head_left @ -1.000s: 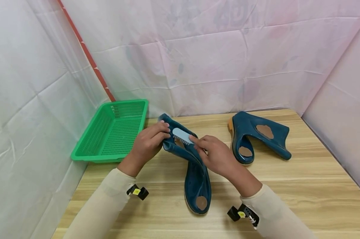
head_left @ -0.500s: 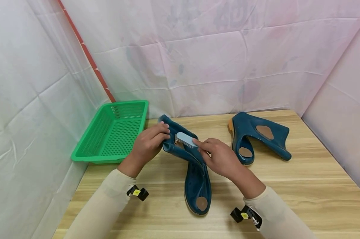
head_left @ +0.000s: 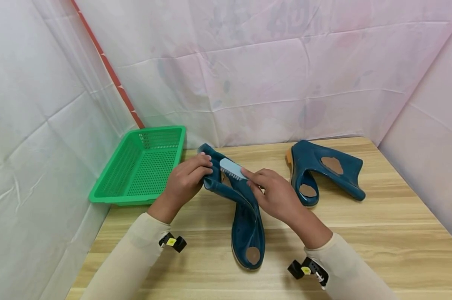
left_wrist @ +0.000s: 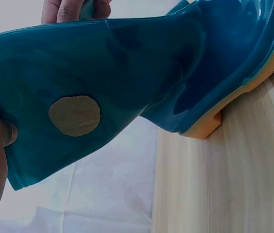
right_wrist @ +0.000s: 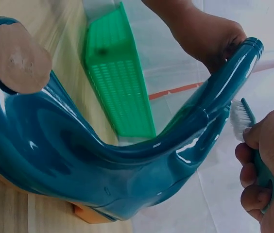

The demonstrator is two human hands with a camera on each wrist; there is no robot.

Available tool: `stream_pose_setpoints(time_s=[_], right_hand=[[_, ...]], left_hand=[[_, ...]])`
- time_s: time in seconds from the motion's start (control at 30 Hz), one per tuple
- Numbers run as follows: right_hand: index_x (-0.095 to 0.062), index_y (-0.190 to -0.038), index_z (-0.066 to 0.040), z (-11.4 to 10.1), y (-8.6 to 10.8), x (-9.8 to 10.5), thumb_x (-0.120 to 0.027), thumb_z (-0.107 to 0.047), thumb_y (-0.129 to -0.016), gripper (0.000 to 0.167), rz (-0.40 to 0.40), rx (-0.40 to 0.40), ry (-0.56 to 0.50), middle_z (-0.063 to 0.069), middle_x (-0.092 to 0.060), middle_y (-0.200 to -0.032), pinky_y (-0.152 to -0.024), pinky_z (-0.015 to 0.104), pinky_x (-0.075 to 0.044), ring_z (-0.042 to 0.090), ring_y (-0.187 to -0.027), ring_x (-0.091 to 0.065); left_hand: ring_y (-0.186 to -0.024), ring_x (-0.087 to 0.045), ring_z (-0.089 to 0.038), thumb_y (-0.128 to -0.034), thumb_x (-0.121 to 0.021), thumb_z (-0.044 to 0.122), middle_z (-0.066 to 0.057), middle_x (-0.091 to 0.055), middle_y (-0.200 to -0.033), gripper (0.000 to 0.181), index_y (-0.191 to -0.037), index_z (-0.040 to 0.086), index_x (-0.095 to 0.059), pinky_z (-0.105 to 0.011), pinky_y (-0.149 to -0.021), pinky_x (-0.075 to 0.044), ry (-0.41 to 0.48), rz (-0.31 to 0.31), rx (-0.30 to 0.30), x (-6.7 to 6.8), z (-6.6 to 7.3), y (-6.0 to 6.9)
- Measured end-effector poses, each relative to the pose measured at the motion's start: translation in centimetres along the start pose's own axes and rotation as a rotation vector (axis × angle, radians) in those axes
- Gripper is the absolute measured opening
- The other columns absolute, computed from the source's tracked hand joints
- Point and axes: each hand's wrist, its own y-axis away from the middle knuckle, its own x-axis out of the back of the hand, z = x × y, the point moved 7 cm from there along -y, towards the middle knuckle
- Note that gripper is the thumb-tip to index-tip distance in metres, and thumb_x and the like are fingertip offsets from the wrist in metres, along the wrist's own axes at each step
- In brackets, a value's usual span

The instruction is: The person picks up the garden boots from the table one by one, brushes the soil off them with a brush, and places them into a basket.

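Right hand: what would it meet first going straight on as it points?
Probably the boot shaft, brush leading, near the left hand; whether brush and shaft already touch is unclear.

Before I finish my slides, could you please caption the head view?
Left hand holds a blue boot, right hand holds a brush, green basket at left.

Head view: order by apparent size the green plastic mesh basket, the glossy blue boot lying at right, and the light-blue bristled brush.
1. Green basket
2. Blue boot at right
3. Light-blue brush, its handle partly hidden by the right hand
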Motion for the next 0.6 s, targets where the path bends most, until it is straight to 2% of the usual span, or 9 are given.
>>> stream_pose_setpoints(time_s=[0.2,0.6], right_hand=[[-0.064,-0.140,-0.015,-0.11,0.08,-0.82,-0.069,-0.012,-0.099,0.041,-0.091,-0.033,-0.006,-0.001,-0.064,-0.094,-0.058,0.026,-0.045,0.011,-0.074,-0.050],[-0.065,-0.140,-0.016,0.58,0.77,-0.95,-0.068,-0.009,-0.099,0.041,-0.153,-0.057,0.030,-0.007,-0.059,-0.084,-0.054,0.026,-0.041,0.005,-0.065,-0.044]], left_hand=[[-0.109,-0.070,-0.029,-0.0849,-0.075,-0.015,-0.014,-0.070,-0.106,0.018,-0.093,0.000,-0.069,-0.041,-0.102,-0.052,0.000,-0.010,-0.001,0.08,-0.04,0.00],[-0.108,-0.070,-0.029,-0.0874,-0.074,-0.012,-0.014,-0.070,-0.105,0.014,-0.093,0.000,-0.070,-0.041,-0.101,-0.053,-0.006,-0.019,-0.007,0.21,-0.03,0.12]])
